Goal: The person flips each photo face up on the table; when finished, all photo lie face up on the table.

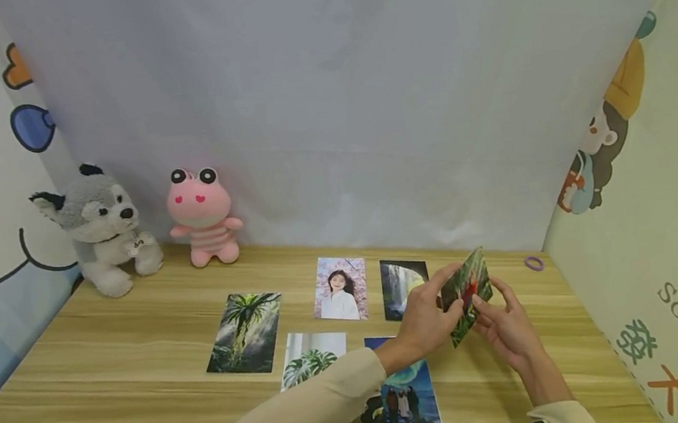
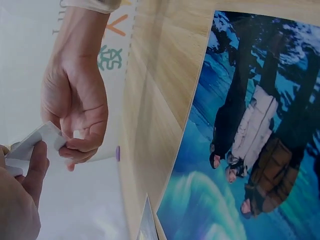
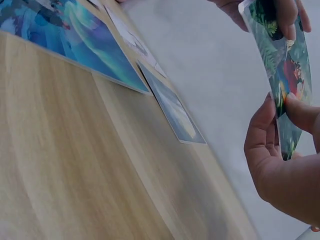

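A glossy photo print with green foliage and a red, parrot-like shape is held up above the right part of the table, tilted. My left hand pinches its left side, thumb across the front. At its lower right, my right hand pinches the same print between thumb and fingers; in the right wrist view this photo print bends slightly. Below my left forearm lies a blue aurora photo with three standing people. A waterfall photo lies just behind my left hand, partly covered by it.
Also flat on the table are a portrait photo, a hanging-plant photo and a leafy-plant photo, partly under my left sleeve. A husky plush and a pink plush stand back left. A purple ring lies back right.
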Demonstrator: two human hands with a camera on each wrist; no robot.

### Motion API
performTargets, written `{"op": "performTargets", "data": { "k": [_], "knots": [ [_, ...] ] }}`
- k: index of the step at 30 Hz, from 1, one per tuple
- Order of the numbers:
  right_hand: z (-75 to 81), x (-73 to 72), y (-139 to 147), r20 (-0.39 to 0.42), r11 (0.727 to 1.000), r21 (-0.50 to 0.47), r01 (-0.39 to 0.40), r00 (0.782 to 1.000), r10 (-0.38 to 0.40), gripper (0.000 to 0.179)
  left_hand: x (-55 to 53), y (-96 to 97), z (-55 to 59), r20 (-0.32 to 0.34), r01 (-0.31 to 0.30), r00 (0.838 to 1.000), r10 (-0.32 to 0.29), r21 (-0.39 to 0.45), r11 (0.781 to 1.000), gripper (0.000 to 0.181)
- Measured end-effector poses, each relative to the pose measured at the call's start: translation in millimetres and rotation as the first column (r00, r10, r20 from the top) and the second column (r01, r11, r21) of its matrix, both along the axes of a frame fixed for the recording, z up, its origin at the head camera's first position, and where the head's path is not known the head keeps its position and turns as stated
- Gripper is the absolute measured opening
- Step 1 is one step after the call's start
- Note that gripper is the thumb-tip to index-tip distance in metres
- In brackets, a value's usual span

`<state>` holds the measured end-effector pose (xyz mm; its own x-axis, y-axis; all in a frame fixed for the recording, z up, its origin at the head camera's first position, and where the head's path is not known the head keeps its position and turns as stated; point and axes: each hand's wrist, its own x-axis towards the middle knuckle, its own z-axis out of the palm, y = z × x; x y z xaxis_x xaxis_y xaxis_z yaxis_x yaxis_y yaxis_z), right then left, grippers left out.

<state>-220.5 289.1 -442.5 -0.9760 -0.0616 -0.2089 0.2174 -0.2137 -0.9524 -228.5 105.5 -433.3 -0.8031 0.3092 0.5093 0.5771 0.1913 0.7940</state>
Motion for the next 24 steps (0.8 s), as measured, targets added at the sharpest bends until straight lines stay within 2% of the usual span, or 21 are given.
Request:
{"op": "performTargets", "data": {
  "k": [3,5,8,12,16,20,24],
  "knots": [
    [-1.4,-0.6,1.3,0.006,1.0,0.023,0.004,1.0,-0.004,0.081,0.8,0.0,1.7,0.046,0.011,0.999,-0.012,0.007,1.0,0.051],
    [-2.5,-0.8,3.2,0.001,0.999,0.043,0.001,1.0,-0.001,0.078,0.8,-1.1,2.7,0.091,0.041,0.995,-0.042,0.019,0.999,0.05],
    [-2.5,-1.0,7.0,-0.023,0.995,0.096,-0.018,1.0,0.02,0.074,-1.0,-4.4,5.2,0.166,0.098,0.98,-0.106,0.055,0.994,0.05],
    [0.2,-1.1,14.4,-0.075,0.978,0.202,-0.058,0.994,0.074,0.076,-7.7,-10.2,11.2,0.219,0.114,0.968,-0.123,0.054,0.992,0.052],
    [4.8,-1.2,20.9,-0.115,0.935,0.341,-0.097,0.983,0.143,0.079,-16.4,-14.8,17.4,0.267,0.136,0.954,-0.138,0.025,0.99,0.053],
    [8.9,-0.4,24.4,-0.141,0.871,0.472,-0.134,0.964,0.225,0.08,-23.8,-18.1,19.7,0.356,0.197,0.913,-0.198,0.04,0.98,0.057],
    [11.1,0.8,24.5,-0.157,0.824,0.537,-0.182,0.938,0.31,0.082,-29.1,-20.6,19.7,0.392,0.239,0.892,-0.226,0.014,0.971,0.07]
  ]
}}
